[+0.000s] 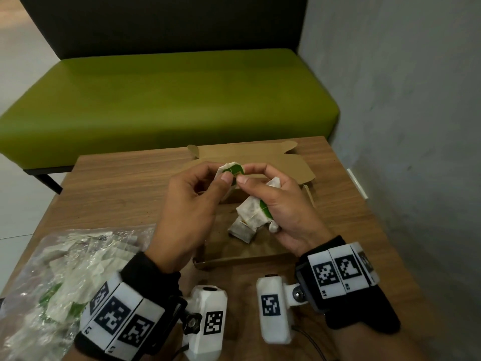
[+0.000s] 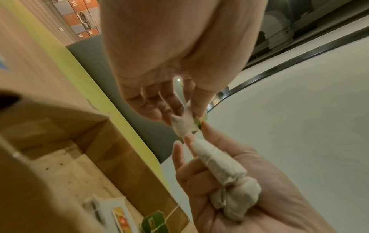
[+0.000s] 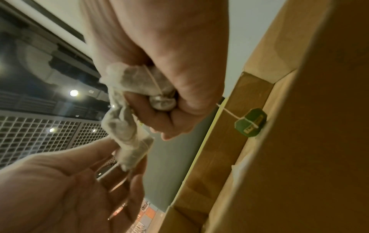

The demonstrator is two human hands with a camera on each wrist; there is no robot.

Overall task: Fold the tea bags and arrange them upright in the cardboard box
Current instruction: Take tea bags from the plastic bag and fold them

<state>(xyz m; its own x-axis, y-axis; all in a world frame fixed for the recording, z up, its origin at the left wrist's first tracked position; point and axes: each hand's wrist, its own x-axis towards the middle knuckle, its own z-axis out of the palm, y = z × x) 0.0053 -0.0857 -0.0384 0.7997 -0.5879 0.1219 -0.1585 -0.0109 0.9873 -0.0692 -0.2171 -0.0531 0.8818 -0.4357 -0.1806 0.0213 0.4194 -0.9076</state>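
Observation:
Both hands hover over the open cardboard box (image 1: 250,250) on the wooden table. My left hand (image 1: 224,173) pinches a white tea bag (image 1: 229,170) with a green tag between thumb and forefinger. My right hand (image 1: 246,175) pinches the same bag's other side, and its curled lower fingers hold a bundle of folded tea bags (image 1: 253,213) against the palm. The left wrist view shows the pinched tea bag (image 2: 183,124) above the bundle (image 2: 225,173). In the right wrist view a green tag (image 3: 251,124) dangles on its string beside the box wall (image 3: 219,157).
A clear plastic bag (image 1: 65,269) of loose tea bags lies at the table's near left. The box lid (image 1: 276,162) lies open toward the far side. A green bench (image 1: 166,100) stands behind the table and a grey wall (image 1: 416,126) runs along the right.

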